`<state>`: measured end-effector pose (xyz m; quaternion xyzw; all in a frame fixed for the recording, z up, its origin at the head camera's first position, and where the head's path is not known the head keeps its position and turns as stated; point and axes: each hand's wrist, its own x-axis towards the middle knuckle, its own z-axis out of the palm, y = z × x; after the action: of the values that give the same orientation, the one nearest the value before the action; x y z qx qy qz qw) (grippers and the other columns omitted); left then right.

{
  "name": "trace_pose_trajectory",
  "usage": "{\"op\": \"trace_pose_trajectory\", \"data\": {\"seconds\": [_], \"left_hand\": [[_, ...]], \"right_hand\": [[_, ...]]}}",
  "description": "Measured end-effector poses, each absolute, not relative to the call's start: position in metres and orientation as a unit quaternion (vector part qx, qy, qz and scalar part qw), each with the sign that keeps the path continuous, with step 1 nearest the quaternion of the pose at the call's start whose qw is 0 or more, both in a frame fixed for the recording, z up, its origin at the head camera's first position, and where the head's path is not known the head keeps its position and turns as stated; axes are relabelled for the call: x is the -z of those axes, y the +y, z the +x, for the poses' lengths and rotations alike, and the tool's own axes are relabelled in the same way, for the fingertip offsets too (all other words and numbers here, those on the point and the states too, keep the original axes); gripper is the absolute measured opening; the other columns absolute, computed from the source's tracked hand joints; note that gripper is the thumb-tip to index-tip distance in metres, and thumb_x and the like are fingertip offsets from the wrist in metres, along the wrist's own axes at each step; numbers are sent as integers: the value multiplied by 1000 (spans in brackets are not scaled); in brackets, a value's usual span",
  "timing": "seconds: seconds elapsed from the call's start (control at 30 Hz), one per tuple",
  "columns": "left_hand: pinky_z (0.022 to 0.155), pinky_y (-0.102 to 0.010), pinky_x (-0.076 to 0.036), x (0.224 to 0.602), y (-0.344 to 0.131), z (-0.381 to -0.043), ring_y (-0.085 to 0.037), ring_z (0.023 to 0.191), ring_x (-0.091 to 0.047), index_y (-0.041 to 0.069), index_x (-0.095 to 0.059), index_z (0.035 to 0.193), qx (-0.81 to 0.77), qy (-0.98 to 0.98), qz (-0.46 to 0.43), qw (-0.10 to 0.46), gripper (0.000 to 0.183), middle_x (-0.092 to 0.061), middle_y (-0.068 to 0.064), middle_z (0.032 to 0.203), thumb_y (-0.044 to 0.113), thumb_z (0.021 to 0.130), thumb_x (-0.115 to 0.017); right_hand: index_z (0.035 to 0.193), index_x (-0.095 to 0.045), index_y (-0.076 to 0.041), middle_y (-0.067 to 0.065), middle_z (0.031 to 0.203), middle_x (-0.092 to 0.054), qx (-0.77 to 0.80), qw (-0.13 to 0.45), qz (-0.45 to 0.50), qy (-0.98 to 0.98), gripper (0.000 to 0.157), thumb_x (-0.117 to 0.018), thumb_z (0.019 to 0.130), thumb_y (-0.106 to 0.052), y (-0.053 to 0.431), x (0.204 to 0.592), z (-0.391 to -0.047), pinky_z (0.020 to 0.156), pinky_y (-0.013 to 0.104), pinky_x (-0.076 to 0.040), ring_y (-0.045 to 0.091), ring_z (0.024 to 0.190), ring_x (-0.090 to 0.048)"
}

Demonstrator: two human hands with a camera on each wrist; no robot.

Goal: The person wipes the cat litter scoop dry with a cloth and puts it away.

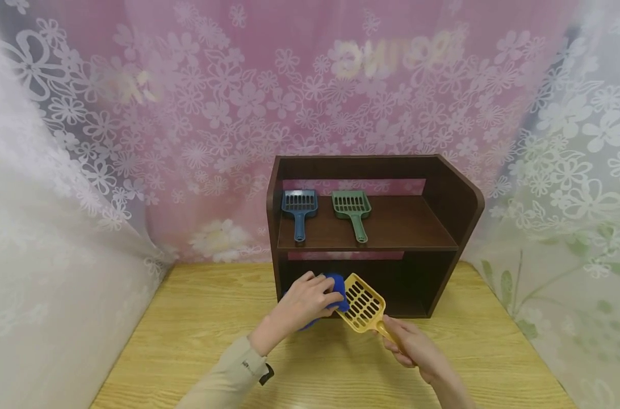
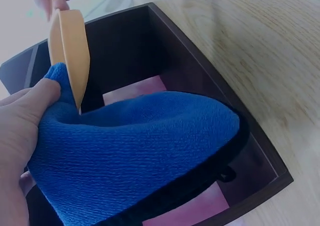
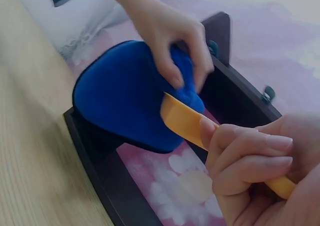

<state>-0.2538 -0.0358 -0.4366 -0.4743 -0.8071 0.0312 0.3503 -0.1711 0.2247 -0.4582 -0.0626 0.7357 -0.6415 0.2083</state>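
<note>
My left hand pinches a blue cloth with dark edging, bunched at the left rim of a yellow litter scoop. Most of the cloth hangs loose below the fingers in both wrist views. My right hand grips the scoop by its handle, fingers curled round it. The scoop is held tilted in front of the lower shelf, its slotted head toward the left hand. In the left wrist view, a fold of cloth lies against the scoop's side wall.
A dark brown two-level shelf stands at the back of the wooden table. On its upper board lie a blue litter scoop and a green litter scoop, handles toward me. Flowered curtains hang behind and at both sides.
</note>
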Motion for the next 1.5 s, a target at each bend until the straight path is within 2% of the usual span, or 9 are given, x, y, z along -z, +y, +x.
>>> {"op": "trace_pose_trajectory", "data": {"seconds": [0.13, 0.33, 0.53, 0.8, 0.97, 1.07, 1.2, 1.37, 1.5], "left_hand": [[64, -26, -36, 437, -34, -258, -10, 76, -55, 29, -67, 95, -20, -806, -466, 365, 21, -59, 7, 92, 40, 78, -72], [62, -27, -33, 439, -29, -266, -10, 71, -50, 27, -67, 99, -9, -816, -444, 369, 19, -57, 5, 90, 38, 84, -65], [59, -26, -29, 439, -30, -264, -9, 65, -45, 28, -67, 99, 8, -820, -441, 364, 18, -55, 6, 85, 39, 85, -63], [57, -24, -30, 442, -39, -256, -7, 64, -46, 28, -68, 97, 26, -823, -438, 360, 17, -54, 8, 82, 40, 85, -63], [56, -21, -39, 441, -46, -256, -4, 64, -52, 23, -68, 96, 103, -849, -379, 353, 18, -57, 9, 83, 37, 88, -60], [56, -20, -44, 441, -47, -255, -3, 64, -55, 22, -68, 96, 146, -875, -339, 314, 21, -59, 9, 85, 37, 90, -56], [53, -18, -44, 441, -46, -252, -4, 65, -57, 19, -68, 99, 212, -899, -306, 230, 28, -61, 7, 88, 40, 93, -50], [64, -21, -48, 443, -42, -252, -7, 80, -63, 17, -67, 106, 342, -892, -271, 120, 35, -66, 3, 99, 43, 95, -46], [65, -22, -49, 444, -44, -255, -5, 76, -63, 17, -67, 107, 436, -864, -249, 50, 36, -68, 3, 94, 43, 94, -46]], "right_hand": [[114, -51, 5, -5, 59, -35, 633, 212, -72, 741, 54, -33, 98, -44, 210, 461, -170, 35, 17, -23, 3, 36, -24], [103, -54, 2, -6, 58, -35, 641, 221, -84, 730, 48, -32, 99, -41, 197, 466, -165, 35, 17, -24, 2, 36, -25], [105, -54, 0, -6, 59, -33, 656, 209, -71, 722, 48, -33, 99, -43, 206, 466, -166, 35, 17, -22, 2, 36, -23], [111, -51, 4, -5, 58, -33, 645, 179, -57, 741, 54, -32, 98, -45, 222, 467, -168, 35, 16, -22, 2, 36, -24], [108, -51, 2, -5, 58, -33, 649, 183, -60, 736, 52, -31, 98, -45, 225, 465, -167, 35, 17, -22, 2, 35, -24], [105, -51, 2, -5, 58, -33, 655, 172, -48, 734, 51, -32, 98, -45, 226, 463, -165, 36, 17, -22, 2, 35, -24], [107, -53, 2, -4, 58, -34, 661, 144, -30, 736, 52, -35, 97, -46, 223, 459, -165, 35, 17, -22, 3, 36, -24], [106, -55, 2, -3, 57, -34, 662, 130, -13, 738, 52, -38, 96, -47, 212, 459, -165, 34, 17, -23, 5, 36, -24], [102, -56, 1, -3, 57, -35, 658, 145, -13, 739, 55, -39, 94, -50, 204, 462, -164, 34, 18, -23, 5, 35, -23]]}}
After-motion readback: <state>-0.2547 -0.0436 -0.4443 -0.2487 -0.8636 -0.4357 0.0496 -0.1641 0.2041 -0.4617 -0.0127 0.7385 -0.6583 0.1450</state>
